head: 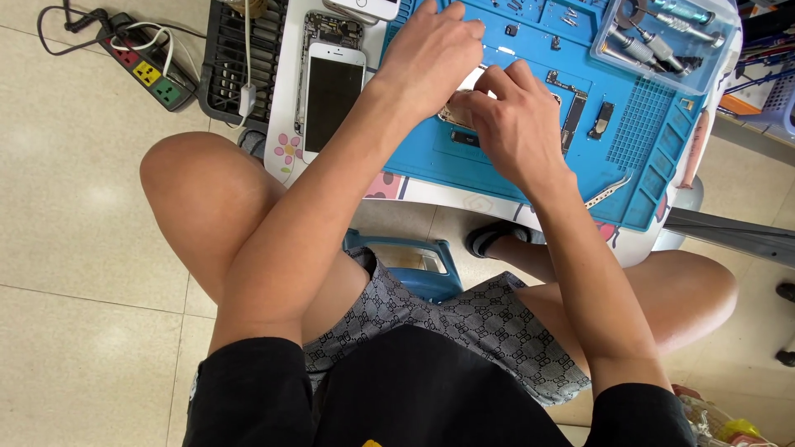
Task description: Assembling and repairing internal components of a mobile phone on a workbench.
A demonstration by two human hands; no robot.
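Both my hands work together over a blue repair mat (654,132) on a small white table. My left hand (431,54) curls down with its fingertips on a small phone part (454,114) that shows just under it. My right hand (517,124) presses against the same part from the near side, fingers bent, and hides most of it. A dark circuit board (573,116) lies on the mat just right of my right hand. A white smartphone (331,95) with a black screen lies face up left of the mat.
A clear plastic box of screwdriver tools (662,37) sits at the mat's far right. Metal tweezers (609,190) lie at the mat's near edge. An opened phone frame (331,29) lies beyond the white phone. A power strip (149,66) and black rack (248,58) are on the floor.
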